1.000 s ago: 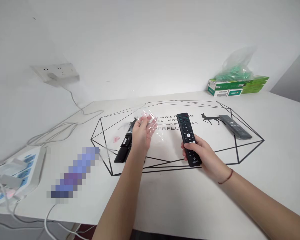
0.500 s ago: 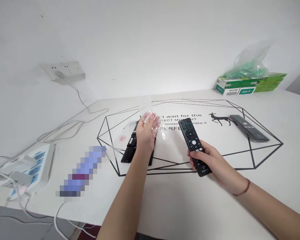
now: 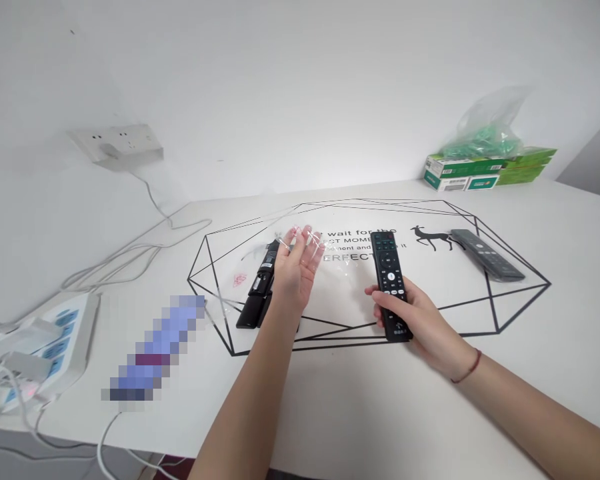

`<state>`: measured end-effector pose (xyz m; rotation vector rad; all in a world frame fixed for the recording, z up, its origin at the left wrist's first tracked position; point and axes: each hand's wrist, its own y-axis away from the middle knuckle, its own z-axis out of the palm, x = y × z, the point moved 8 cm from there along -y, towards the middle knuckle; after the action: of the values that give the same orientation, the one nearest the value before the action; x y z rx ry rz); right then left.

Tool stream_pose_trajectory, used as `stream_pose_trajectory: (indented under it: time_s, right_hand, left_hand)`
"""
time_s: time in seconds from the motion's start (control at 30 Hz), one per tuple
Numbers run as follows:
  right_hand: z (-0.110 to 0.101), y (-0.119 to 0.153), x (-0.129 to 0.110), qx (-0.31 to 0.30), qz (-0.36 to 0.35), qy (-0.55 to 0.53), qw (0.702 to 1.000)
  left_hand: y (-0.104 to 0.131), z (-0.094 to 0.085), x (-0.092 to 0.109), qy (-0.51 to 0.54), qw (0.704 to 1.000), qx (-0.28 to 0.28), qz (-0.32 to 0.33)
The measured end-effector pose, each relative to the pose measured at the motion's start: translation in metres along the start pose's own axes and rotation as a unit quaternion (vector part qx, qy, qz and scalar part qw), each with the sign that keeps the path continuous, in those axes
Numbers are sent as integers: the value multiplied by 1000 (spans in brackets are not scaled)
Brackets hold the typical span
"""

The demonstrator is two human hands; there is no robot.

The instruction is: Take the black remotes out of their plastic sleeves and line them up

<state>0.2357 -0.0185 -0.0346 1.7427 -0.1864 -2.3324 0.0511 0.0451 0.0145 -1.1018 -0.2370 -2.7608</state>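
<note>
My right hand (image 3: 415,313) is closed round the lower part of a black remote control (image 3: 389,257), held tilted up with its button face towards me. My left hand (image 3: 296,270) has a crinkled clear plastic bag (image 3: 313,248) about its fingertips, which are bent and partly apart. Under and beside that hand lie several black remote controls (image 3: 261,285), some with their backs up; the hand and forearm hide part of them. A loose piece of clear film with a red print (image 3: 239,280) lies left of them.
Another remote control (image 3: 487,255), apparently in clear wrapping, lies at right. Green boxes (image 3: 465,167) with a plastic bag (image 3: 490,127) on top stand by the wall. At left are a blurred-out bluish object (image 3: 160,347), a power strip (image 3: 63,347) and loose cables (image 3: 130,257).
My right hand has turned the remote control more upright. My left hand's fingers have loosened a little around the plastic. The whole view has shifted slightly.
</note>
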Motion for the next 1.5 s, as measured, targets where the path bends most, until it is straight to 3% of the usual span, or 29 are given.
stream_pose_trajectory:
  time_s: [0.13,0.33,0.53,0.7,0.8,0.87,0.97,1.07,1.23,1.3,1.4,1.43,1.5]
  right_hand:
    - [-1,-1,-8,9,-28,-20,999]
    - [3,2,-15,-3,-67,31,997]
    - [-10,4,-32,73,-138,164,974]
    - [-15,10,-51,122,-208,225,944]
    - [-17,15,-58,150,-244,255,923]
    - [-18,19,-61,169,-271,287,903]
    - [-18,20,-62,169,-289,309,890]
    - [-20,16,-59,161,-272,287,904]
    - [-21,2,-44,104,-159,137,972]
    - [-25,-1,-38,109,-118,61,985]
    - [-33,-3,-34,140,-84,-3,987]
    - [-35,-4,-34,145,-83,-9,986]
    - [-35,-4,-36,145,-94,-9,985]
  left_hand:
    - [5,7,-13,-17,999,-14,-26]
    - [8,11,-23,-37,998,-29,-37]
    - [12,13,-22,-28,997,-55,-49]
    - [18,27,-6,68,985,-149,-54]
    - [12,10,-10,37,995,-66,-65]
    - [12,-3,-24,-6,993,-1,-117]
    - [21,-1,-46,-5,983,-33,-181]
    - [34,7,-55,-2,977,-97,-189]
    - [44,3,-63,-132,952,-138,-239]
    - [45,2,-65,-240,922,-182,-243]
    - [52,2,-73,-372,855,-240,-270]
    - [54,5,-76,-367,850,-253,-282]
    - [57,15,-79,-287,872,-259,-301]
